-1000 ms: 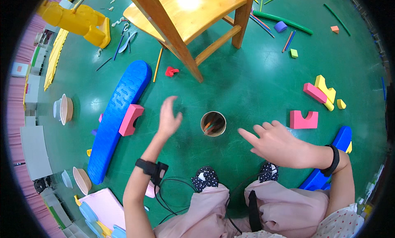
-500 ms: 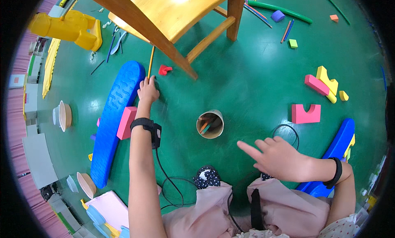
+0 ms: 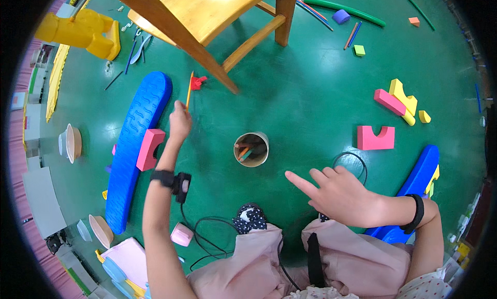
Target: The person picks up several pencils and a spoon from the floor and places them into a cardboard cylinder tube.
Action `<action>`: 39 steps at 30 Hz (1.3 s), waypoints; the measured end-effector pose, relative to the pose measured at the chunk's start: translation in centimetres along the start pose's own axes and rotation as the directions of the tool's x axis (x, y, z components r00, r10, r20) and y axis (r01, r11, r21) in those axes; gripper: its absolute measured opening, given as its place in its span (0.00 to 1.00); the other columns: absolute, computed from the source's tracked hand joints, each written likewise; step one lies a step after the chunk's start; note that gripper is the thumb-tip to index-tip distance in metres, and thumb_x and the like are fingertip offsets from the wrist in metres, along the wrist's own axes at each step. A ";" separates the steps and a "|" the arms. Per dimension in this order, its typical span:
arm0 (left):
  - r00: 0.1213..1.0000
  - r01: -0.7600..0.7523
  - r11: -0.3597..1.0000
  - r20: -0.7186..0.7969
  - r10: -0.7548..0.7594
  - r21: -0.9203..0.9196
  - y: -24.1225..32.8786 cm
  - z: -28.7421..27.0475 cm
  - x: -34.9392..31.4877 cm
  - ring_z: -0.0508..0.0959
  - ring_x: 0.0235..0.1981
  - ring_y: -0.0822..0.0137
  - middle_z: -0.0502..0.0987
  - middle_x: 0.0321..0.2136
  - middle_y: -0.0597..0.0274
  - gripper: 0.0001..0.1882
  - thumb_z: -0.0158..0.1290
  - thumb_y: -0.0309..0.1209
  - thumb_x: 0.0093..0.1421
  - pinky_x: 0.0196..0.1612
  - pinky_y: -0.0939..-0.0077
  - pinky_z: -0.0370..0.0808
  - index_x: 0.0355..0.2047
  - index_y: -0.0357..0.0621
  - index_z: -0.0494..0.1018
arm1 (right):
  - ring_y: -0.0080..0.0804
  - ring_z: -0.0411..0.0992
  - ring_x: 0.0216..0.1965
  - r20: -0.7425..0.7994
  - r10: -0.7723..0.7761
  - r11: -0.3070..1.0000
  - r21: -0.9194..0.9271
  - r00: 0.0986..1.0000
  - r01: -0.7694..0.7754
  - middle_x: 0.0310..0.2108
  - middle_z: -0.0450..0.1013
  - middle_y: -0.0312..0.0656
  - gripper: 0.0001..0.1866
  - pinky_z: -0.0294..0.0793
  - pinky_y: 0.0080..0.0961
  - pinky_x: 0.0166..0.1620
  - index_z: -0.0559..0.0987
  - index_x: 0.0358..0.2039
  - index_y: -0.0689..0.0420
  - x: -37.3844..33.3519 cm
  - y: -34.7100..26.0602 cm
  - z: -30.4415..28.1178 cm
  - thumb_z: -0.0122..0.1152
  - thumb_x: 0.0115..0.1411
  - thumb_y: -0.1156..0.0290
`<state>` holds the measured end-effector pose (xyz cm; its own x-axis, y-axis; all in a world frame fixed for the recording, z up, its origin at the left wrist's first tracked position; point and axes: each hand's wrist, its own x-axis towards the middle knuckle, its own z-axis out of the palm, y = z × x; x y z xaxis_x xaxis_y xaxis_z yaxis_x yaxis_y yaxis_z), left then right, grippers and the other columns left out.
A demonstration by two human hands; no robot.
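Note:
My left hand (image 3: 180,122) is closed around the lower end of a yellow-orange pencil (image 3: 190,89), which points away from me. Just past it on the floor lies a small red object (image 3: 198,83) whose kind I cannot make out. A round open container (image 3: 265,153) stands in front of my feet, with several coloured pencils (image 3: 243,152) inside. To the right of the container, my right hand (image 3: 341,195) hovers with its index finger stretched out and nothing in it.
A wooden chair (image 3: 207,9) stands ahead, one leg close beyond my left hand. Blue boards lie left (image 3: 137,149) and right (image 3: 414,190). Pink (image 3: 375,137) and yellow blocks (image 3: 404,97) are scattered at right. Black cable (image 3: 202,237) loops near my feet beside a pink cup (image 3: 181,234).
My left hand has drawn back toward me and lifted the pencil. My right hand keeps its pose. The whole view has shifted slightly, and the pink cup shows more.

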<state>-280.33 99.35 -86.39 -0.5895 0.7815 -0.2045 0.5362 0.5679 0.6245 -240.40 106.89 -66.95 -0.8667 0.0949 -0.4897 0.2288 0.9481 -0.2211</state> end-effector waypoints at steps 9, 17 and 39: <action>0.720 -0.694 0.710 -0.137 0.680 -0.121 10.5 -1.2 -16.1 0.75 0.22 0.62 0.73 0.27 0.52 0.07 0.46 0.17 0.55 0.26 0.71 0.74 0.32 0.40 0.62 | 0.36 0.71 0.38 -0.369 0.072 0.659 0.715 0.926 0.234 0.52 0.60 0.51 0.38 0.75 0.28 0.35 0.53 0.60 0.62 2.9 2.2 0.3 0.61 0.53 0.67; 0.775 -0.597 0.754 0.045 0.630 -0.274 14.5 -0.9 -17.4 0.73 0.21 0.70 0.76 0.34 0.52 0.16 0.60 0.22 0.48 0.18 0.78 0.67 0.34 0.38 0.64 | 0.31 0.69 0.33 -0.702 0.100 0.368 0.684 0.705 0.629 0.36 0.69 0.44 0.05 0.68 0.20 0.34 0.71 0.34 0.63 3.8 0.5 -2.6 0.53 0.59 0.74; 0.866 -0.167 0.877 0.358 0.349 -0.450 14.0 5.9 -11.8 0.72 0.48 0.65 0.69 0.46 0.56 0.42 0.67 0.24 0.39 0.53 0.69 0.69 0.54 0.39 0.58 | 0.46 0.71 0.42 -0.333 0.811 0.585 0.494 0.481 -0.643 0.39 0.70 0.50 0.13 0.74 0.41 0.41 0.72 0.36 0.59 7.8 22.5 12.6 0.56 0.47 0.73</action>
<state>-262.29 99.58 -79.64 -0.1070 0.9674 -0.2294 0.2968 0.2513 0.9213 -236.40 125.08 -86.39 -0.3794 0.9155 -0.1340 0.9103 0.3435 -0.2310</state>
